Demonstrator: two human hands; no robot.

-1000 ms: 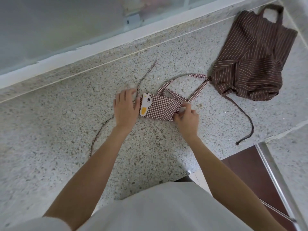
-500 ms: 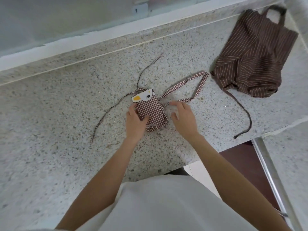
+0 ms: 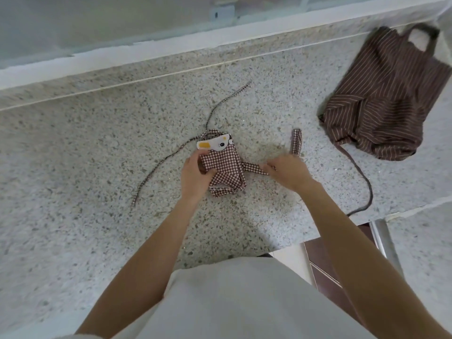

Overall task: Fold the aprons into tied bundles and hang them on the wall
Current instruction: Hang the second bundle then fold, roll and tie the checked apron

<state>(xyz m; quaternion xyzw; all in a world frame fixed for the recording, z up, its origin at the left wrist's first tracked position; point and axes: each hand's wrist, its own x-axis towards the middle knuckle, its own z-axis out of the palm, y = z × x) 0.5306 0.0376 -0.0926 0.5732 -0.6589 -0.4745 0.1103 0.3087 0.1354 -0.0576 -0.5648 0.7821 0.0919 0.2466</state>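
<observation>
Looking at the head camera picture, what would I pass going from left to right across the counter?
Loose thin tie → left hand gripping the folded checked apron → right hand pinching the checked neck strap → brown striped apron.

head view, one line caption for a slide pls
Left hand holds the folded checked apron; right hand pulls its strap sideways.

Speckled terrazzo counter (image 3: pixel 73 182) below frosted window (image 3: pixel 97 23)
</observation>
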